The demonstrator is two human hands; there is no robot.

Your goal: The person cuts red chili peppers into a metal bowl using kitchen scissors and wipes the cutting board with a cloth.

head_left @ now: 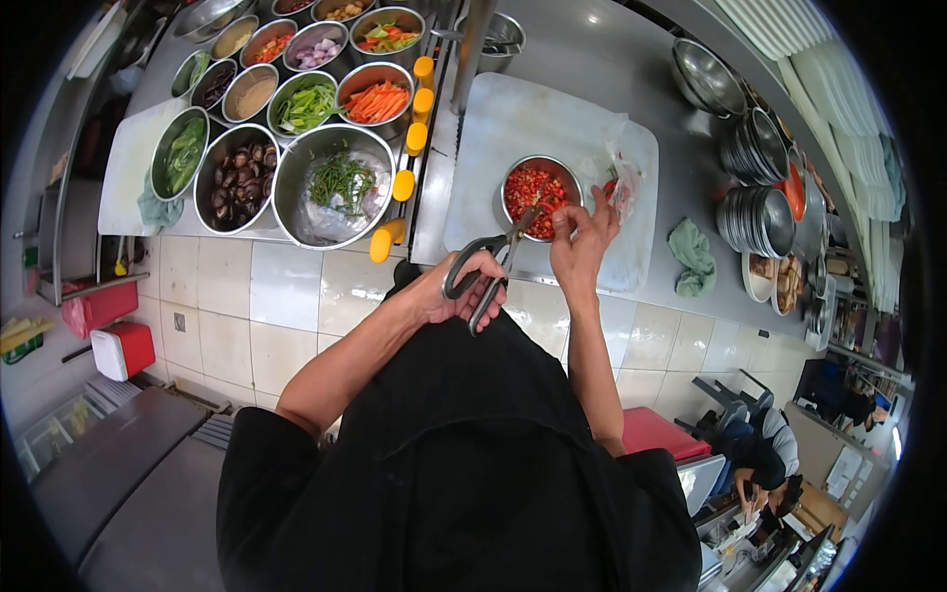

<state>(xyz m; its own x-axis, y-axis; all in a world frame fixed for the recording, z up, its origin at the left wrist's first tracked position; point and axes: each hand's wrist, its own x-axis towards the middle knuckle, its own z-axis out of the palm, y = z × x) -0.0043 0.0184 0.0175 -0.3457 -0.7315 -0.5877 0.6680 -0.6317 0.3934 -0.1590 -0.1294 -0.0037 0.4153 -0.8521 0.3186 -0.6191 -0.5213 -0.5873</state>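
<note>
My left hand (466,288) is wrapped around the dark handles of a pair of scissors (506,252), whose blades reach over a steel bowl (508,210). Chopped red chilies (533,187) fill much of that bowl, which stands on a white cutting board (493,118). Over the bowl's right rim, my right hand (582,242) pinches what looks like a red chili, close to the scissor tips; the fingers partly hide it. Right beside those fingers lies a clear plastic bag (623,183) with some red showing in it.
To the left stand several steel containers, including carrot strips (377,102), mushrooms (242,183) and a large pot with green herbs (340,187). Yellow-capped bottles (403,185) line the counter edge. A green cloth (692,257) and stacked bowls (755,219) are at right. Another person (764,464) is at lower right.
</note>
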